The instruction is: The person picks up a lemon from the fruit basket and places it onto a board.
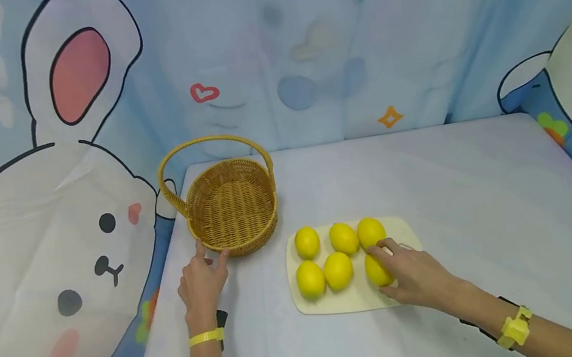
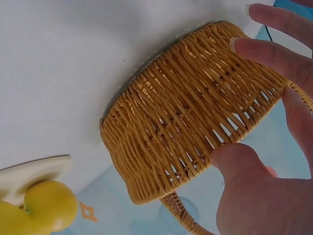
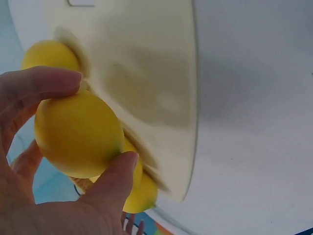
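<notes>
Right hand (image 1: pixel 413 273) grips a lemon (image 1: pixel 377 269) on the cutting board (image 1: pixel 356 297); left hand (image 1: pixel 202 280), fingers relaxed, touches the basket (image 1: pixel 232 208).

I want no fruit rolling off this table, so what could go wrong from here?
1. The right hand grips one lemon packed close to five others on the cream board; lifting it may nudge a neighbour into rolling.
2. The basket sits near the table's left edge, and the left hand only touches its wall; a push could slide it off.
</notes>
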